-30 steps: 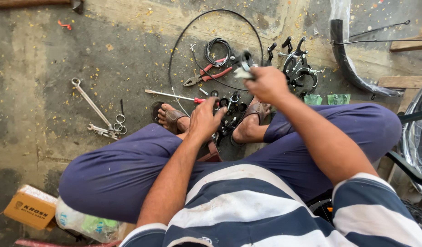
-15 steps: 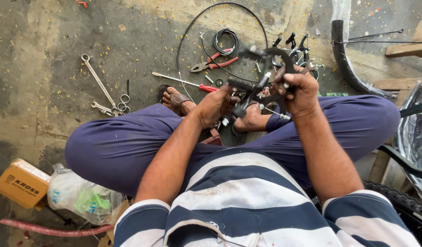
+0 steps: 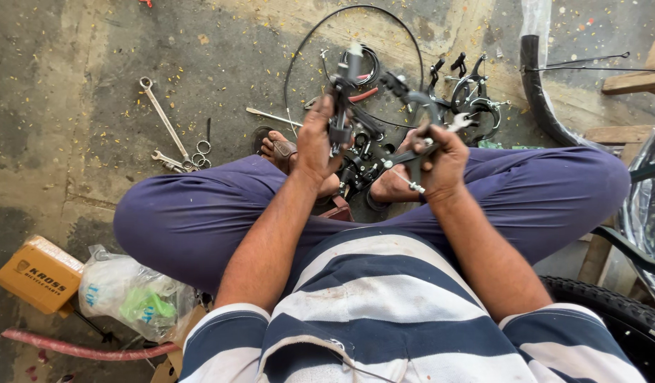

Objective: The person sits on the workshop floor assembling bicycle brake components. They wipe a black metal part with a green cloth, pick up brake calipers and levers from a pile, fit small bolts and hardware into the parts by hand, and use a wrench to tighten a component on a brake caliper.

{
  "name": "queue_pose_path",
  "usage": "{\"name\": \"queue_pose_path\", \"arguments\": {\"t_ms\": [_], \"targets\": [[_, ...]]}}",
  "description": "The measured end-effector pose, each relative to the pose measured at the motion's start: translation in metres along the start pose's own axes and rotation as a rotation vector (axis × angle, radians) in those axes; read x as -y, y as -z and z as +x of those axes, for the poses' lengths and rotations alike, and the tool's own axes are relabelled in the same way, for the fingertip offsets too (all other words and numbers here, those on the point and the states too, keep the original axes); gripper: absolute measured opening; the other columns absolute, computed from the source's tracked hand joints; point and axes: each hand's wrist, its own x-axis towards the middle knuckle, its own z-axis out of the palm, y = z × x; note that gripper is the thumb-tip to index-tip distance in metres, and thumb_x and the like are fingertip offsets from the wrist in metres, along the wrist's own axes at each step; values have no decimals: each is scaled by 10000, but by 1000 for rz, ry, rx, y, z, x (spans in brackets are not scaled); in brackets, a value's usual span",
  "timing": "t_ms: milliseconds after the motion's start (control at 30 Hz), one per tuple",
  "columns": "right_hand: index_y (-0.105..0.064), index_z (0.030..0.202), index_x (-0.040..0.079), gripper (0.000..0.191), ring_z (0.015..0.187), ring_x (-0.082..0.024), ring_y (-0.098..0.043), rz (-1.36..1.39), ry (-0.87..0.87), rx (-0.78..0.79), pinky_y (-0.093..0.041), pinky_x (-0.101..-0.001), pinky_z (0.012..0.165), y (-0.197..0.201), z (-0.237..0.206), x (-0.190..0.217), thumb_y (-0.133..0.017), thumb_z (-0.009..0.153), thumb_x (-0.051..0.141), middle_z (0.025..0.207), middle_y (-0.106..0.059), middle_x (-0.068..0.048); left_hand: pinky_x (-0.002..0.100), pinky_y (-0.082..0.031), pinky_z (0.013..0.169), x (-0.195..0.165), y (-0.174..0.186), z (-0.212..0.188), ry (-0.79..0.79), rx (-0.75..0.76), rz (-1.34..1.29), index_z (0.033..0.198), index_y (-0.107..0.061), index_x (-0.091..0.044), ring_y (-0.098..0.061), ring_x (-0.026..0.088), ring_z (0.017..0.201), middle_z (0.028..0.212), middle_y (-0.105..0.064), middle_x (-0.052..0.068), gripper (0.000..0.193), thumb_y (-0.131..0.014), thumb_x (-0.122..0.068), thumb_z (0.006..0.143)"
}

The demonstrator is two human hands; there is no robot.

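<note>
We note the left hand (image 3: 317, 145) closed around an upright brake part (image 3: 339, 106) and the right hand (image 3: 441, 159) gripping a brake arm (image 3: 412, 99) slanting up-left, both held near each other above the floor (image 3: 93, 71) between the knees.

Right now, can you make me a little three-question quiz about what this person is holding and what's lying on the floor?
1. True or false: the left hand grips a dark metal brake part held upright.
2. What lies on the floor left of the knees? A) a long spanner B) a hammer C) a saw
3. Fill in: the right hand holds a curved brake ____.

Key:
1. True.
2. A; the spanner lies slanted beside smaller tools.
3. Arm; more such parts lie on the floor beyond it.
</note>
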Motion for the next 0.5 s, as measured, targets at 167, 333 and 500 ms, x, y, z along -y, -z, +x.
{"name": "queue_pose_path", "arguments": {"t_ms": [167, 333, 500], "targets": [[-659, 1006, 21, 123, 570, -123, -573, -328, 144, -62, -380, -201, 472, 6, -5, 38, -597, 942, 105, 798, -674, -101, 353, -525, 729, 11, 20, 14, -130, -394, 574, 1336, -634, -83, -633, 180, 839, 1021, -710, 70, 384, -567, -357, 1075], [-666, 1001, 19, 106, 643, -137, -639, -546, 89, -23, -371, -201, 466, -4, -2, 64, -627, 927, 82, 832, -684, -72, 423, -489, 947, 15, 2, 8, -199, -342, 1322, 1302, -623, -65, -630, 315, 1110, 1224, -635, 182, 445, -652, -397, 1006], [-723, 919, 29, 289, 662, -113, -674, -1015, -138, 119, -549, -239, 589, -27, 9, 72, -641, 1025, 285, 801, -717, -63, 377, -511, 1061, -14, -43, -15, -532, -108, 1114, 1334, -618, -65, -664, 292, 1198, 1309, -655, 146, 487, -638, -445, 1030]]}}
